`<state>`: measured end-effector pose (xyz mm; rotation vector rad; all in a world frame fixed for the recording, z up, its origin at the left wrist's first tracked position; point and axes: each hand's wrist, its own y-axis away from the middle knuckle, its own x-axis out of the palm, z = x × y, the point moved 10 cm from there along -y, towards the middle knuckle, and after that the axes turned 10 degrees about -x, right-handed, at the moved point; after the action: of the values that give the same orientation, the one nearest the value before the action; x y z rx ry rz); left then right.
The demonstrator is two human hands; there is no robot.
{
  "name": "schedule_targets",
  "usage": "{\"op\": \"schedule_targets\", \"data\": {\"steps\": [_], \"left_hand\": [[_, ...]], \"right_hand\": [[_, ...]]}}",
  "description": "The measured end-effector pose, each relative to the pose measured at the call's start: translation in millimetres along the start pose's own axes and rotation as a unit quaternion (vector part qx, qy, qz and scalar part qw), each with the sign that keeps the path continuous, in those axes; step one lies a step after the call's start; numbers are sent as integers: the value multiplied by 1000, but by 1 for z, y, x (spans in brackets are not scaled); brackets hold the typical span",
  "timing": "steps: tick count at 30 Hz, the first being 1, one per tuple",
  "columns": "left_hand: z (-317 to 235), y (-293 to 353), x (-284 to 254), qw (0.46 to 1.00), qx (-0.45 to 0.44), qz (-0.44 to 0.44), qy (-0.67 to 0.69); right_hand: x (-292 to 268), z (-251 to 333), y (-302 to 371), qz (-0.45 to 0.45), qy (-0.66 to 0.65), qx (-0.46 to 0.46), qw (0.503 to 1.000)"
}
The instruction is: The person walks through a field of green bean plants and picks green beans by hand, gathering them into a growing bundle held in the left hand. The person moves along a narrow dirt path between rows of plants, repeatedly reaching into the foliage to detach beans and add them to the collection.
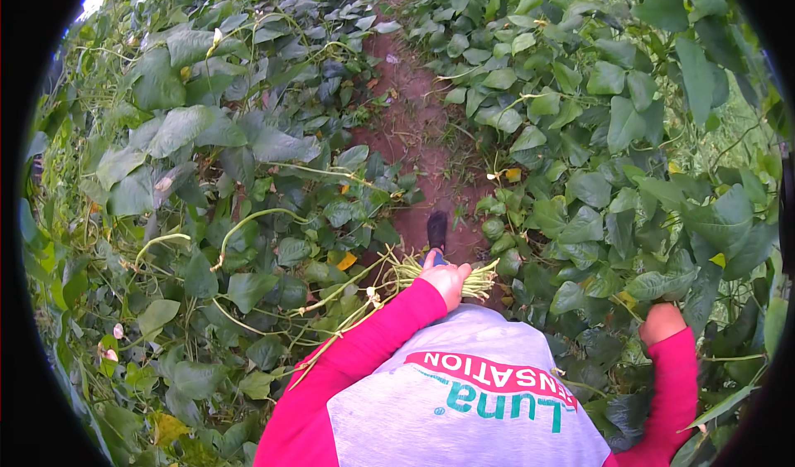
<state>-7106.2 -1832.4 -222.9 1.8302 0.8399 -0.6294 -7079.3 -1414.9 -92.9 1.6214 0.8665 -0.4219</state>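
Note:
In front of my shirt, my left hand (448, 283) is wrapped round a bundle of long green beans (481, 282). The cut-looking ends fan out to the right of the fist, and several longer beans trail back along my pink left sleeve (373, 334). Out to the right, my right hand (662, 324) reaches in among the bean leaves (658, 285). Its back and wrist show, but the fingers are hidden, so what it touches cannot be made out.
Dense bean vines (190, 136) stand on both sides of a narrow dirt path (414, 127). One dark shoe (437, 228) is on the path. Curved pale pods (252, 217) hang at the left, and thin stems stick out over the path.

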Motion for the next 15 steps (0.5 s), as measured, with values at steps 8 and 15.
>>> {"op": "schedule_targets", "data": {"steps": [8,15], "left_hand": [[21,-48,-50,997,-17,-67,25],[39,-82,-175,965,-10,-181,190]], "right_hand": [[8,-28,29,-228,-290,134,920],[57,27,-22,-325,-927,39,183]]}}
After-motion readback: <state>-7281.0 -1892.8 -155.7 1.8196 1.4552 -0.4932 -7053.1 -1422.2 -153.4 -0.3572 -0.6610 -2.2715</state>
